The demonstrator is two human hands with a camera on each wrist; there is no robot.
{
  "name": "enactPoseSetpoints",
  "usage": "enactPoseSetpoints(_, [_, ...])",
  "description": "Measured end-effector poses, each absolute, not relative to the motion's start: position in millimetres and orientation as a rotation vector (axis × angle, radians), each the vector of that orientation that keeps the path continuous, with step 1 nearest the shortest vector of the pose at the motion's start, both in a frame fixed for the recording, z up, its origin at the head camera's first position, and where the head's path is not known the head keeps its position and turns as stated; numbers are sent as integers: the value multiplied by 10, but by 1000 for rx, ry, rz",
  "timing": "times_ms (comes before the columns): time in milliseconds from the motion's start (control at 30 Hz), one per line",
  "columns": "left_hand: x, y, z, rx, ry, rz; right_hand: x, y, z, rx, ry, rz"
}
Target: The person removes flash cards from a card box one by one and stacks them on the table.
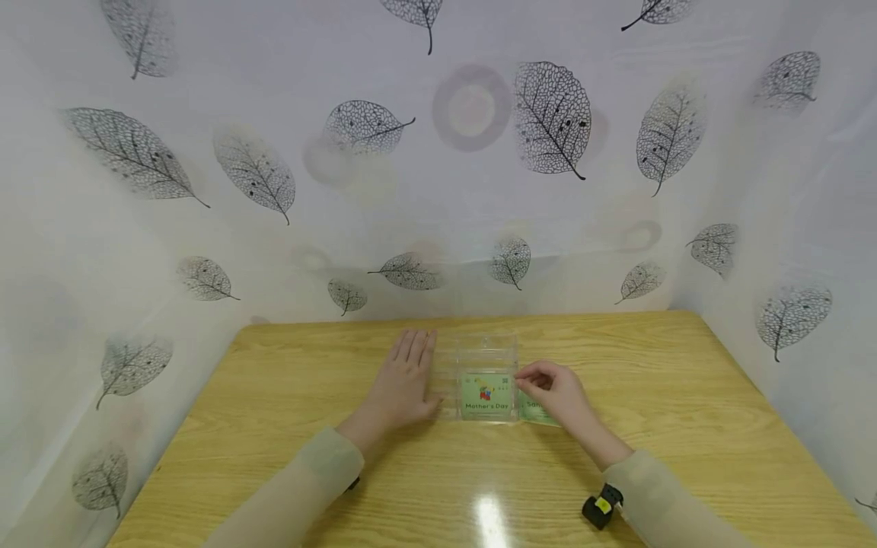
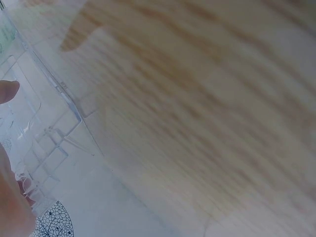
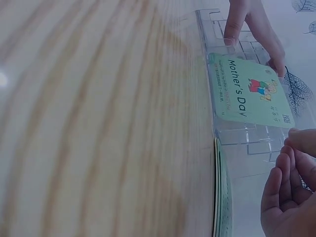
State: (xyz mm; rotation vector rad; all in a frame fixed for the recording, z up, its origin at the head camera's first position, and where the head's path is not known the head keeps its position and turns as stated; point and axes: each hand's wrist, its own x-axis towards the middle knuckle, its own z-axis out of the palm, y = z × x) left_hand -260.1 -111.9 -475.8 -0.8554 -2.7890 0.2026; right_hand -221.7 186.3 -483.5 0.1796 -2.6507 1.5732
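Note:
A clear plastic box with compartments (image 1: 445, 358) lies on the wooden table. On its front right part is a green "Mother's Day" card (image 1: 486, 394), which shows tilted in the right wrist view. My right hand (image 1: 556, 392) pinches that card at its far right corner, thumb and index fingertips together there. Straight fingers of my left hand (image 1: 404, 388) rest along the box's left side, the thumb pointing toward the card. Under my right hand, a small stack of green cards (image 3: 224, 192) lies against the box's right side, partly hidden in the head view.
The wooden table (image 1: 274, 457) has its far edge just behind the box. Beyond it hangs a white cloth with a leaf print (image 1: 438, 190). A black wrist camera (image 1: 599, 511) is strapped at the right cuff.

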Motion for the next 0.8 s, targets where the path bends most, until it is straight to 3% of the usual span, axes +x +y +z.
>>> enactPoseSetpoints(800, [-2599, -1115, -4766, -861, -2763, 211, -2238, 1804, -4917, 184, -2649, 1547])
